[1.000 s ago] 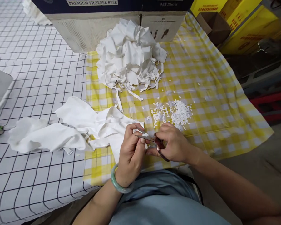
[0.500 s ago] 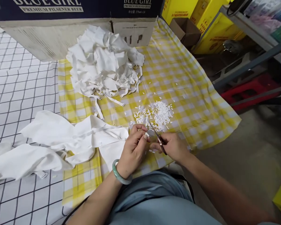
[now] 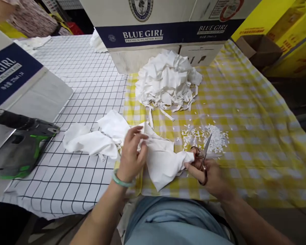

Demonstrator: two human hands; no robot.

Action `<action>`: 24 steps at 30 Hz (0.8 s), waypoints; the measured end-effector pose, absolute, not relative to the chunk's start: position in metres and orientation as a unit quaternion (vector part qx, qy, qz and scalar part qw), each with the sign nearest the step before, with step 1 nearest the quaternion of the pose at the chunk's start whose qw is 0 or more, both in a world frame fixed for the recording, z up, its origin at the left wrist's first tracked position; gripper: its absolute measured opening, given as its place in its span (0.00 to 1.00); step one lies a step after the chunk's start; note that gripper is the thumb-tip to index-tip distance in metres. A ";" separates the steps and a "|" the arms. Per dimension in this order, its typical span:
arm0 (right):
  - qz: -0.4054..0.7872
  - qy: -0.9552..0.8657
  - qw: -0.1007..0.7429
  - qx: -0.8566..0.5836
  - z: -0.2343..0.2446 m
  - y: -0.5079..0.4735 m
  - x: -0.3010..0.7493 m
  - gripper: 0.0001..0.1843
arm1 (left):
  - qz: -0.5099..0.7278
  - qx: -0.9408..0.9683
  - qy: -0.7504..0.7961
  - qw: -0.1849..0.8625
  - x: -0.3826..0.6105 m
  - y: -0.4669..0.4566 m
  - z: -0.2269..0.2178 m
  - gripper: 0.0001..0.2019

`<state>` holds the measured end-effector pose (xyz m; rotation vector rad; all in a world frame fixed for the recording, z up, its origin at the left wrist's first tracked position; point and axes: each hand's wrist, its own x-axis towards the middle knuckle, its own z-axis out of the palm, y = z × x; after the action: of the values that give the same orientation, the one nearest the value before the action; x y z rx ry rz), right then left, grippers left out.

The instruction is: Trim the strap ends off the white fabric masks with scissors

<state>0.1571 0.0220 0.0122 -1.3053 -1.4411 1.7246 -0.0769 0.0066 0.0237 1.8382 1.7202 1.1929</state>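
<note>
My right hand (image 3: 211,177) holds a pair of scissors (image 3: 204,165) with bronze-coloured handles, blades pointing up and apart. Its thumb and fingertips also meet the end of a white cloth piece (image 3: 162,166), which stretches leftward over the yellow checked cloth. Above the left part of that piece is my left hand (image 3: 134,153), wearing a green bangle, fingers parted and nothing visible in them. More white cloth pieces (image 3: 89,141) lie beyond it to the left. Small white snippets (image 3: 215,137) are heaped just past the scissors.
A pile of white cloth pieces with straps (image 3: 168,81) sits against a large beer carton (image 3: 148,37). At left are another carton (image 3: 17,81) and a power drill (image 3: 22,143). A small brown box (image 3: 258,51) stands at back right. Part of another person (image 3: 33,17) shows at top left.
The view has swung left. My left hand has left the spot by the scissors and moved left over the cloth. The cloth end is now at my right fingers.
</note>
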 end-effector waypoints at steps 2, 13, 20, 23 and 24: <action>0.642 -0.547 0.242 -0.479 0.012 0.019 0.155 0.15 | 0.349 0.704 0.607 0.121 -0.098 0.010 0.020 0.14; 0.644 -0.617 0.229 -0.390 0.008 -0.007 0.127 0.11 | 0.278 0.803 0.488 0.200 -0.059 0.080 0.000 0.04; 0.480 -0.634 0.422 -0.435 0.011 0.030 0.100 0.19 | 0.429 0.647 0.577 0.254 -0.074 0.036 0.049 0.04; 0.513 -0.630 0.394 -0.431 0.012 0.050 0.074 0.14 | 0.444 0.588 0.606 0.300 -0.075 0.015 0.060 0.05; 0.542 -0.621 0.380 -0.420 0.015 0.057 0.068 0.12 | 0.441 0.574 0.618 0.306 -0.078 0.010 0.062 0.05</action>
<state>0.0683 0.0567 0.0150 -1.0724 -1.5857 1.3849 -0.0778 0.0099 0.0617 1.5201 1.6361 1.1667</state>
